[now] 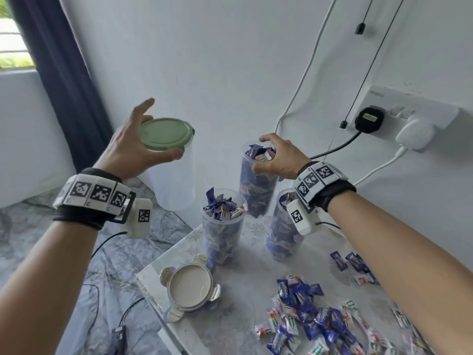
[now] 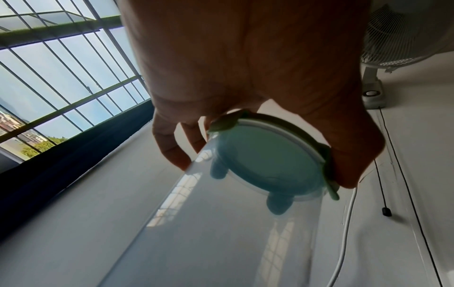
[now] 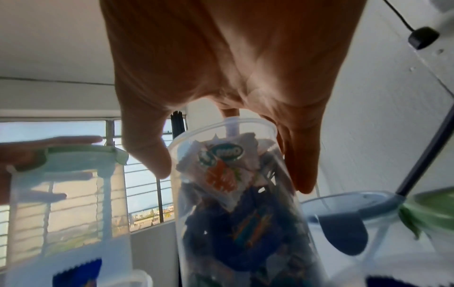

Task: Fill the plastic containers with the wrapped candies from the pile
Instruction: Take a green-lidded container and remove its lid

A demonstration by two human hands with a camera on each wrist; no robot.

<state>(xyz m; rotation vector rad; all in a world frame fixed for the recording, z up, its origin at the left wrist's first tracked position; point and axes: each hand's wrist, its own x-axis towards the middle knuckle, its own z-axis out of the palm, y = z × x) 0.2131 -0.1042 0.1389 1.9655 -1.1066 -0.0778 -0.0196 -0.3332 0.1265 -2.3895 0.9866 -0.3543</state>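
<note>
Nearest, at the lower right of the head view, the pile of wrapped candies lies loose on the table, with a white lid upside down at lower centre; just beyond stand two filled containers, one at centre and one partly behind the right wrist; farther up, the right hand has its fingers curled round the rim of a third full container, candies heaped to its mouth; at the upper left the left hand is clamped on the green lid of an empty clear container held in the air; the risk, as I judge it, is that the empty one hangs by its lid alone, so a loose seal could drop it onto the full ones; tilting the brimming container could also spill candies.
</note>
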